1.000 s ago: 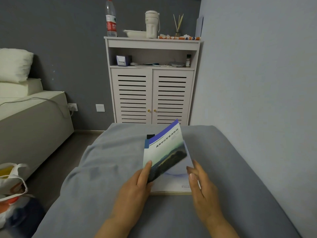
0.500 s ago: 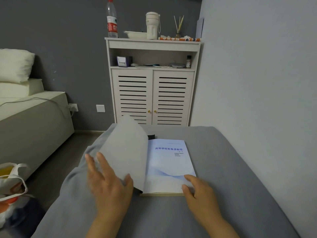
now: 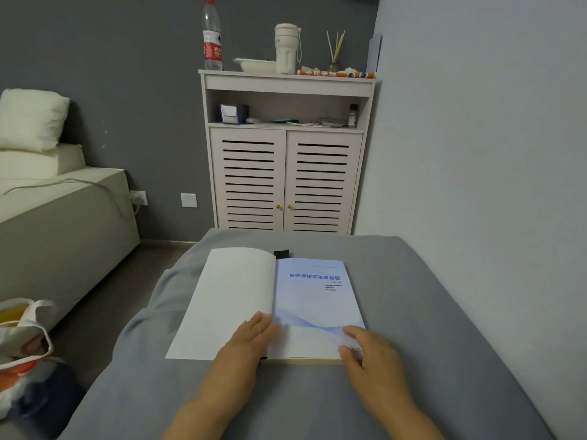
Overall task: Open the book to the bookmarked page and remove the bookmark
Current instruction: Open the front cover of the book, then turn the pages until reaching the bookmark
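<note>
The book [image 3: 314,300] lies on the grey bed with its front cover folded flat to the left, white inside face up [image 3: 228,300]. The pale blue title page with blue print shows on the right. A black bookmark [image 3: 281,253] sticks out past the book's top edge near the spine. My left hand [image 3: 246,341] rests flat with spread fingers on the inside cover by the spine. My right hand [image 3: 365,347] touches the lower right corner of the title page with its fingertips.
The grey bed [image 3: 428,312] runs along the right wall. A white louvred cabinet [image 3: 286,179] stands beyond it, with a bottle [image 3: 212,36] and cup on top. Left are a cream bed [image 3: 57,217] and a bag [image 3: 22,338] on the floor.
The front cover went from lifted upright to swung over and laid flat on the left. My left hand followed it down near the spine. My right hand stayed at the lower right corner.
</note>
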